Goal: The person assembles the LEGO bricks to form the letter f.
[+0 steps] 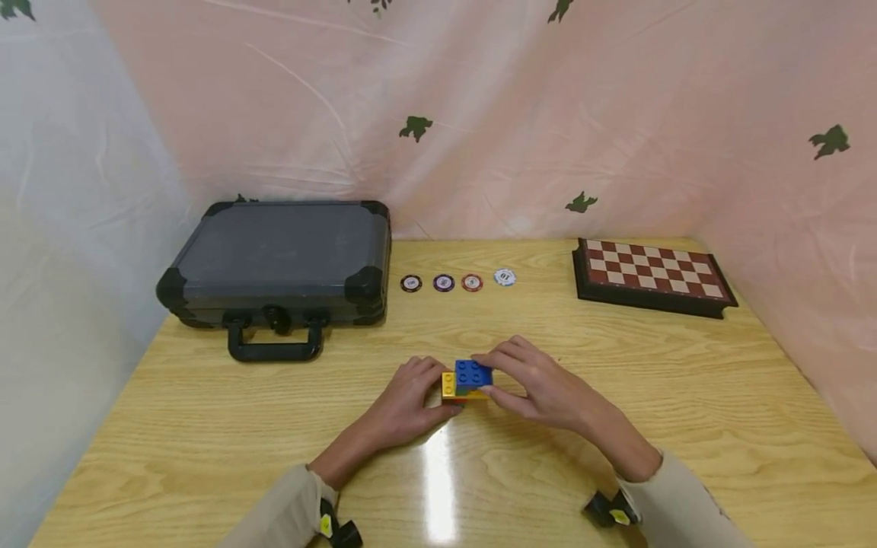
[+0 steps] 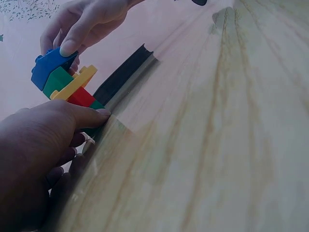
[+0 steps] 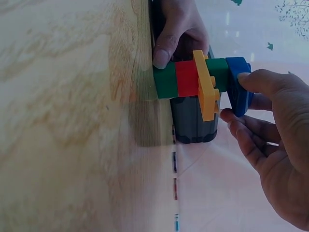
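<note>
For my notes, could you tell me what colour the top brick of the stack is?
Blue: the top brick shows best in the right wrist view.

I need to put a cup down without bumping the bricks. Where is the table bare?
Bare wood lies right of the right hand, below the chessboard, and left of the left hand, below the case. It is crowded around the brick stack.

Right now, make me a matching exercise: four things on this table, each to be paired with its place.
Things:
1. black case
2. chessboard
3. poker chips
4. brick stack

Places:
A. far right corner
B. between both hands
C. far left
D. row in the middle, at the back

Pairs: 1-C, 2-A, 3-D, 4-B
</note>
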A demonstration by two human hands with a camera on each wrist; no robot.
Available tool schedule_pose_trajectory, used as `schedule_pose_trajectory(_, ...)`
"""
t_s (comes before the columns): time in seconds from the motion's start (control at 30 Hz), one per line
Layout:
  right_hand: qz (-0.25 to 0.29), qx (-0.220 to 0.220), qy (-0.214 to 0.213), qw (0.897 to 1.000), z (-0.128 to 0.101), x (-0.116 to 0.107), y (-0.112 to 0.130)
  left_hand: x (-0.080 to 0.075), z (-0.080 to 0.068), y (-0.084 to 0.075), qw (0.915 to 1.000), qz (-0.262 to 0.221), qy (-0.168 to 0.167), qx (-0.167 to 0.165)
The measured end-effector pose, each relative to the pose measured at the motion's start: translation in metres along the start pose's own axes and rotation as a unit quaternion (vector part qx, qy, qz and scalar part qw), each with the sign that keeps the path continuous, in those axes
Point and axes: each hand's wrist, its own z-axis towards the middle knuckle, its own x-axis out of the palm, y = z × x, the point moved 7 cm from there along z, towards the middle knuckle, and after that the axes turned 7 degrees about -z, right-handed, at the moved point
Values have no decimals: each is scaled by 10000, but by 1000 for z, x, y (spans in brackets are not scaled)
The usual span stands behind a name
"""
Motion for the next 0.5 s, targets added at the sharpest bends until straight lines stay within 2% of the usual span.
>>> schedule_pose_trajectory(0.5, 565, 627, 56, 9964, -3, 7, -10, 0, 0, -1, 9999, 64, -93, 94)
